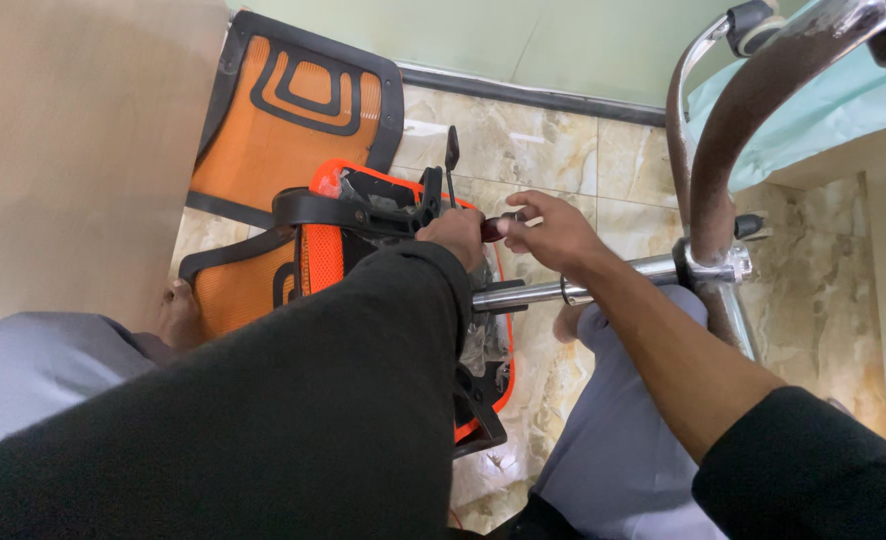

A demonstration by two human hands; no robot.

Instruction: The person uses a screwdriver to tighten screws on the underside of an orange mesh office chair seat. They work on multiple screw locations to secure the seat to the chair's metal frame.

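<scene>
An orange mesh office chair (293, 120) lies tipped over on the tiled floor, its black underside mechanism (363, 205) facing up. My left hand (458, 235) rests on that mechanism next to a black lever (452, 160). My right hand (553, 228) grips a dark-handled tool (498, 226), apparently a screwdriver, pointed toward the mechanism; its tip is hidden behind my left hand. A chrome gas-lift column (563, 291) runs from the seat to the chrome base legs (723, 150) at the right.
A wooden panel (73, 150) stands at the left. A black baseboard (533, 95) lines the green wall behind. Castor wheels (753, 25) sit on the raised base legs at the top right. My knees in grey trousers (633, 440) flank the chair.
</scene>
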